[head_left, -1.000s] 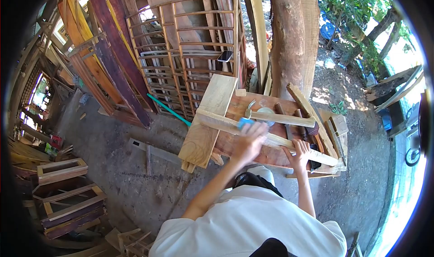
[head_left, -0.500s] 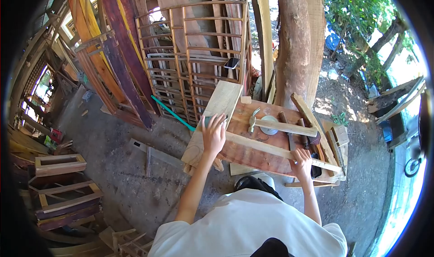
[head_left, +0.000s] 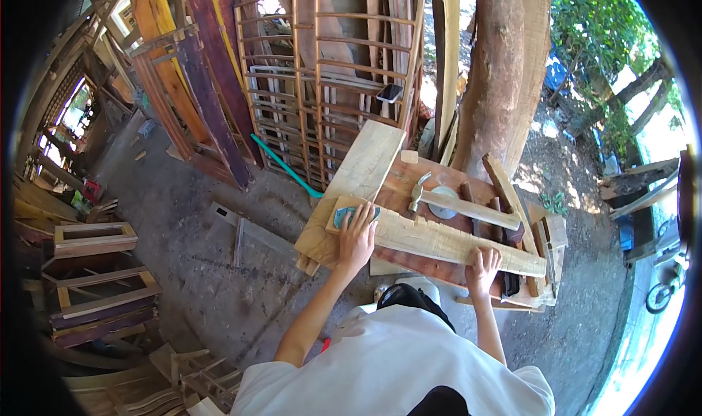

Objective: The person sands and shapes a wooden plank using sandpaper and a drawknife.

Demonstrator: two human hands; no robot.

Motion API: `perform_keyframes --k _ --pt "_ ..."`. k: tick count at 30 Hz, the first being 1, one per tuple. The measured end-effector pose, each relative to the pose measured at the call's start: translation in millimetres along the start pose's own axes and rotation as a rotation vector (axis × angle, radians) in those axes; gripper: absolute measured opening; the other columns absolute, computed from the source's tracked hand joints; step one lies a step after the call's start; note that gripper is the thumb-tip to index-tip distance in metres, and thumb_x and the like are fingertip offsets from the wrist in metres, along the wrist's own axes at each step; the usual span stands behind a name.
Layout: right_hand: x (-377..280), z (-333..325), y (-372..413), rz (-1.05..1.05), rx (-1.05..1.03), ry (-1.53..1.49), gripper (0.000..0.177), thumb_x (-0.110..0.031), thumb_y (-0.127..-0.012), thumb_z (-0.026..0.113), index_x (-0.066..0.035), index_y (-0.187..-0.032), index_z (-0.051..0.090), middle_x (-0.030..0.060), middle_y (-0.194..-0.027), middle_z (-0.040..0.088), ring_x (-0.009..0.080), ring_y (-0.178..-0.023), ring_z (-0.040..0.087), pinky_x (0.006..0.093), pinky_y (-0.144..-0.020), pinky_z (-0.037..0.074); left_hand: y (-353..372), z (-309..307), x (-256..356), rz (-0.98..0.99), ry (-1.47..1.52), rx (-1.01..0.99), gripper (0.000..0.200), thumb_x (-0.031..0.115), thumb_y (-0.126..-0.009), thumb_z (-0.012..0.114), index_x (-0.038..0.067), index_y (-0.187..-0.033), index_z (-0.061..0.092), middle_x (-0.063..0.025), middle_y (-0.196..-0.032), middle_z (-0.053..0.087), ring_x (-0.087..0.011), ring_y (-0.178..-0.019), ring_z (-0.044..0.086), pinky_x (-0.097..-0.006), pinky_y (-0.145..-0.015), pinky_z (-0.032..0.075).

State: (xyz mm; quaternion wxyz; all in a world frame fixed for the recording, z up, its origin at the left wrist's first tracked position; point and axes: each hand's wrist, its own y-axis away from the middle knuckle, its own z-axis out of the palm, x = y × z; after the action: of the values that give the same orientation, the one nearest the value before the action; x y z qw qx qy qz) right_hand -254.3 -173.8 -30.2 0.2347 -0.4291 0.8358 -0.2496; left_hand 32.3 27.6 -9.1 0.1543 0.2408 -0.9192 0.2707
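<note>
My left hand (head_left: 357,234) presses a teal folded piece (head_left: 345,217), which looks like sandpaper, onto the left end of a long pale wooden board (head_left: 431,239). The fingers curl over this piece and partly hide it. Toward the board's right end, my right hand (head_left: 483,268) is closed around its near edge. The board lies with its broad, rough-edged face up across a reddish wooden bench top (head_left: 398,178). Its left end rests over a wide pale plank (head_left: 358,160). Just beyond the board lies a hammer (head_left: 468,207) with a wooden handle.
Behind the hammer are a round pale disc (head_left: 443,202) and dark-handled tools (head_left: 504,233). A slatted wooden frame (head_left: 314,65) leans at the back, with a phone (head_left: 390,93) on it. A green pipe (head_left: 285,166) slants beside it. Stacked frames (head_left: 99,291) stand at left.
The board has turned from its narrow edge to show its broad face. The teal piece under my left hand is more exposed. The view has shifted slightly.
</note>
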Motion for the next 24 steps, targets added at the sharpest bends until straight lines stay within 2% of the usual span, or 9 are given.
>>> perform_keyframes --k 1,3,6,10,13,16,18,22,24 --pt "2 2 4 -0.009 -0.026 0.032 0.059 0.000 -0.058 0.063 -0.007 -0.117 0.063 0.0161 -0.118 0.056 0.0361 -0.110 0.053 0.0575 -0.106 0.036 3 7 5 -0.005 -0.045 0.013 0.043 0.020 -0.101 0.050 0.003 -0.141 0.052 -0.0125 -0.148 0.050 -0.0267 -0.137 0.046 -0.0460 -0.116 0.028" --pt "-1 4 4 0.064 -0.066 0.044 0.062 0.000 -0.059 0.063 -0.008 -0.120 0.062 0.0162 -0.132 0.054 0.0359 -0.120 0.052 0.0572 -0.111 0.032 8 20 20 0.001 -0.085 0.000 0.046 0.020 -0.101 0.050 0.003 -0.144 0.048 -0.0132 -0.152 0.046 -0.0282 -0.140 0.043 -0.0464 -0.116 0.028" --pt "-11 -6 -10 0.059 -0.067 0.049 0.074 0.002 -0.059 0.061 -0.010 -0.132 0.058 0.0151 -0.150 0.044 0.0345 -0.142 0.039 0.0578 -0.119 0.022 3 35 59 0.126 0.049 -0.065 0.049 0.022 -0.101 0.051 0.004 -0.147 0.045 -0.0141 -0.156 0.040 -0.0301 -0.143 0.039 -0.0474 -0.117 0.028" --pt "-17 -10 -14 0.108 -0.138 0.066 0.074 0.003 -0.066 0.061 -0.010 -0.139 0.054 0.0135 -0.147 0.049 0.0281 -0.140 0.043 0.0559 -0.121 0.020 4 54 109 0.406 0.261 -0.207 0.047 0.018 -0.100 0.052 0.007 -0.146 0.048 -0.0122 -0.155 0.042 -0.0303 -0.142 0.040 -0.0480 -0.116 0.031" --pt "-19 -11 -14 0.133 -0.145 0.055 0.073 0.004 -0.068 0.062 -0.011 -0.138 0.054 0.0127 -0.143 0.053 0.0282 -0.139 0.044 0.0549 -0.120 0.022 8 39 101 0.415 0.278 -0.184 0.046 0.012 -0.095 0.059 0.008 -0.140 0.054 -0.0112 -0.151 0.047 -0.0299 -0.139 0.044 -0.0449 -0.114 0.034" --pt "-20 -9 -13 0.142 -0.137 0.094 0.075 0.003 -0.066 0.064 -0.013 -0.138 0.054 0.0106 -0.142 0.054 0.0274 -0.139 0.045 0.0535 -0.118 0.024 6 5 49 0.245 0.224 -0.023 0.043 0.006 -0.088 0.063 0.006 -0.132 0.062 -0.0153 -0.141 0.056 -0.0345 -0.129 0.052 -0.0491 -0.105 0.039" --pt "-19 -11 -13 0.149 -0.140 0.087 0.075 0.003 -0.066 0.065 -0.013 -0.138 0.054 0.0104 -0.142 0.054 0.0272 -0.139 0.045 0.0535 -0.118 0.024 7 -20 10 0.066 -0.023 0.009 0.043 0.007 -0.093 0.056 0.005 -0.136 0.056 -0.0175 -0.144 0.053 -0.0365 -0.134 0.047 -0.0529 -0.106 0.036" --pt "-22 -9 -15 0.147 -0.123 0.060 0.074 0.003 -0.066 0.064 -0.012 -0.137 0.054 0.0109 -0.139 0.054 0.0292 -0.138 0.045 0.0536 -0.116 0.028 0 -11 0 -0.062 -0.216 0.105 0.040 0.015 -0.099 0.048 0.003 -0.136 0.054 -0.0210 -0.146 0.049 -0.0387 -0.130 0.048 -0.0536 -0.107 0.035" --pt "-20 -8 -15 0.139 -0.124 0.068 0.075 0.004 -0.065 0.063 -0.012 -0.138 0.054 0.0111 -0.139 0.054 0.0292 -0.138 0.045 0.0532 -0.116 0.028 -17 -15 48 -0.153 0.152 -0.071 0.042 0.010 -0.093 0.056 0.003 -0.135 0.055 -0.0221 -0.143 0.051 -0.0377 -0.128 0.049 -0.0517 -0.106 0.036"
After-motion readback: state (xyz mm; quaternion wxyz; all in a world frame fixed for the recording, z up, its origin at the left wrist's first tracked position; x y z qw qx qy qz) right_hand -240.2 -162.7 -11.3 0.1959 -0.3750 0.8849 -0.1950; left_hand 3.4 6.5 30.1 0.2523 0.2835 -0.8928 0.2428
